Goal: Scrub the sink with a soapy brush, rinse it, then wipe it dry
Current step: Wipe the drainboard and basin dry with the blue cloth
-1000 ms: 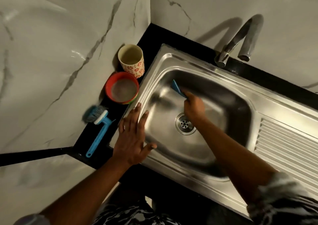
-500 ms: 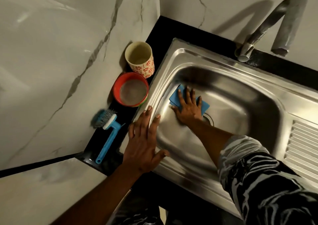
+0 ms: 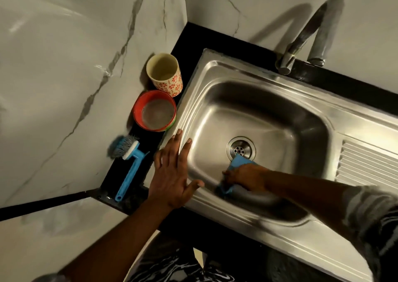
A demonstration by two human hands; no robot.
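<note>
The stainless steel sink (image 3: 215, 72) fills the middle of the view, its drain (image 3: 240, 148) uncovered. My right hand (image 3: 245, 177) presses a blue cloth (image 3: 239, 163) onto the basin floor at the near side, just below the drain; the hand covers most of the cloth. My left hand (image 3: 174, 174) rests flat with spread fingers on the sink's left rim. A blue scrub brush (image 3: 129, 165) lies on the black counter to the left of that hand, bristles toward the wall.
A red bowl (image 3: 154, 110) and a floral cup (image 3: 164, 75) stand on the black counter strip by the marble wall. The faucet (image 3: 301, 42) rises at the back right. A ribbed drainboard (image 3: 370, 169) lies to the right.
My right hand has dragged the blue cloth from the basin's far left side back to the near side below the drain. The left hand stays on the rim.
</note>
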